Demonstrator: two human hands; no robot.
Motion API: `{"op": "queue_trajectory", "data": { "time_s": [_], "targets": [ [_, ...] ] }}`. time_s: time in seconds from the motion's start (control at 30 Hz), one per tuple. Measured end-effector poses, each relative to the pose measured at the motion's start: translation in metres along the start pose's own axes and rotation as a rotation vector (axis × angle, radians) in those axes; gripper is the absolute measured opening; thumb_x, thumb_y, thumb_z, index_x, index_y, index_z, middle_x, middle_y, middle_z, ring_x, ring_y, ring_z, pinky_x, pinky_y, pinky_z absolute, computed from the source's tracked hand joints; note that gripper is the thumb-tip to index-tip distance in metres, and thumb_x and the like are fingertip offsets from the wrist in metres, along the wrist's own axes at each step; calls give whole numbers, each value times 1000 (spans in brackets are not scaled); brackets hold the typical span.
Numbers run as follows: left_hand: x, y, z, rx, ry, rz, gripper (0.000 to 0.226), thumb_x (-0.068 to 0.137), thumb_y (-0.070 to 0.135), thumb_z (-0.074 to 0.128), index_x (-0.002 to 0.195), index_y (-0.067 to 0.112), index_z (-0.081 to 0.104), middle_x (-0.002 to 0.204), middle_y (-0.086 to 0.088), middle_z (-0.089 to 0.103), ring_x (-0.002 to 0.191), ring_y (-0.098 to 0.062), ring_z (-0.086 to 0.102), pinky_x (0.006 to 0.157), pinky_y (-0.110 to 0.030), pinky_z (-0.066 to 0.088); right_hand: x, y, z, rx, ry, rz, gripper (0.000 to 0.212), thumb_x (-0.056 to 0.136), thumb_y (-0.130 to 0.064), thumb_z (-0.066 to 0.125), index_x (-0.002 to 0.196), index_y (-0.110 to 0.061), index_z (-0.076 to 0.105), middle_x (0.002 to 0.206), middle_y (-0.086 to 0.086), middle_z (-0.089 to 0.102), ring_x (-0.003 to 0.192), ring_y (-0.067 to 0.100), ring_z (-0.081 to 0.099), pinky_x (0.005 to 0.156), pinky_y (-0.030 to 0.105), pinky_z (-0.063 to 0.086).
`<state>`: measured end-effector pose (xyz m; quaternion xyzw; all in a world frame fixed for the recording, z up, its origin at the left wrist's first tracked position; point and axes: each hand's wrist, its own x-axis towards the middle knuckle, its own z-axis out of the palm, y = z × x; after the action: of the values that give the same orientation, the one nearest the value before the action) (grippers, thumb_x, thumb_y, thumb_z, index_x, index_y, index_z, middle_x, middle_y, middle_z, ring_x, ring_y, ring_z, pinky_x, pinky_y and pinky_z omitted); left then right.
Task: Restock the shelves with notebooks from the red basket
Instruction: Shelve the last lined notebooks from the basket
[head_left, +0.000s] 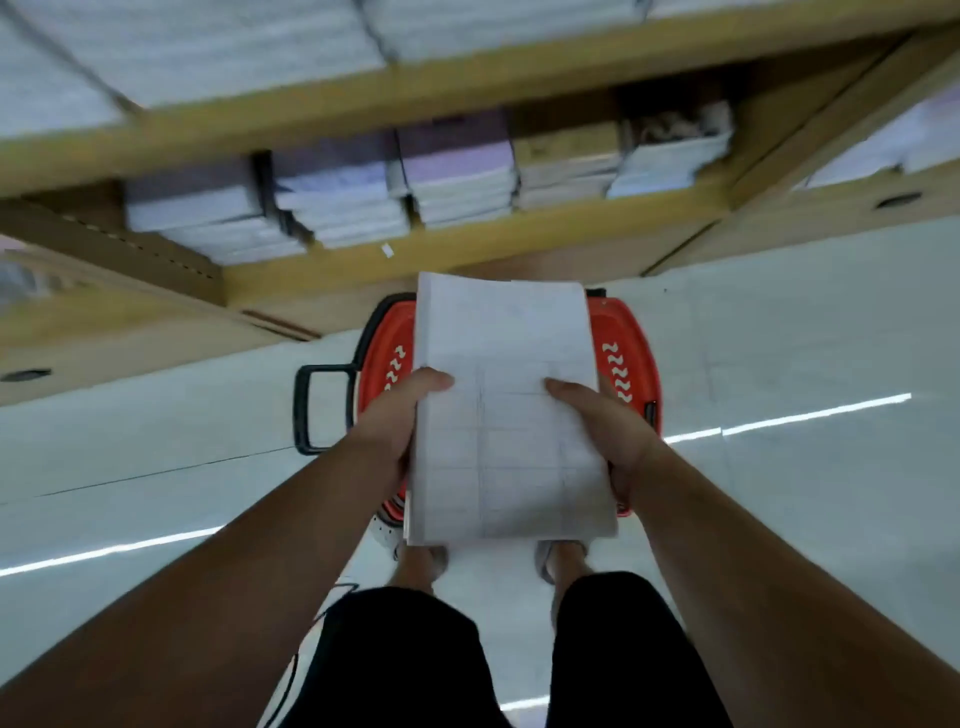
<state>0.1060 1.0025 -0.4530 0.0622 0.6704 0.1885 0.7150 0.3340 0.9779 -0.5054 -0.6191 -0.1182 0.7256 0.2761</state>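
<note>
Both hands grip one stack of notebooks (506, 410) from its sides: the left hand (397, 421) clamped on the left edge, the right hand (605, 431) on the right, thumbs on top. The stack hangs directly over the red basket (631, 358) on the floor (805, 338). Beyond it, the wooden shelf (467, 244) carries blurred rows of stacked notebooks (457, 182).

White grid-ruled notebooks (506, 410) stacked flat above red basket (631, 358) on floor, shelves (467, 241) holding blurred, seemingly similar stacks
</note>
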Motion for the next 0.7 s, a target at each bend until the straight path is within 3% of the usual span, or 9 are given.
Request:
{"op": "queue_trajectory", "data": {
  "time_s": [0.1,0.23,0.33,0.4,0.57,0.7],
  "targets": [
    [-73,12,8,-35,-21,70,19,94,25,60,106,16,73,106,-15,78,85,-31,72,78,-37,56,-59,-34,10,4,-30,-45,73,73,-36,88,139,-22,61,122,13,76,107,39,75,89,64,60],
    [-165,23,15,-93,-60,174,26,91,25,62,112,12,72,93,-11,80,74,-26,76,70,-35,56,-135,-73,25,-6,-71,-131,68,74,-28,88,136,-19,62,123,16,75,109,42,73,94,67,56],
    [-216,24,15,-132,-50,234,57,72,30,72,125,7,69,109,-17,78,90,-33,76,78,-41,59,-181,-100,34,-7,-111,-181,51,85,-17,82,131,-24,60,119,11,77,102,35,77,78,54,62],
    [-243,24,14,-156,-54,275,61,69,32,71,125,7,70,115,-19,76,98,-37,74,86,-46,58,-205,-114,41,-15,-161,-194,50,88,-14,79,132,-23,59,116,10,78,98,33,78,71,51,63],
    [-283,30,0,-191,-73,366,57,68,32,72,120,9,72,113,-20,76,93,-37,75,85,-48,58,-237,-137,68,-46,-228,-240,56,86,-17,82,138,-20,61,121,13,77,109,38,75,89,62,59],
    [-291,56,-27,-164,-91,393,61,67,34,74,122,8,71,114,-19,76,96,-37,74,85,-47,57,-240,-149,102,-14,-218,-279,58,85,-17,82,139,-21,60,121,16,76,108,40,75,84,62,61]
  ]
}}
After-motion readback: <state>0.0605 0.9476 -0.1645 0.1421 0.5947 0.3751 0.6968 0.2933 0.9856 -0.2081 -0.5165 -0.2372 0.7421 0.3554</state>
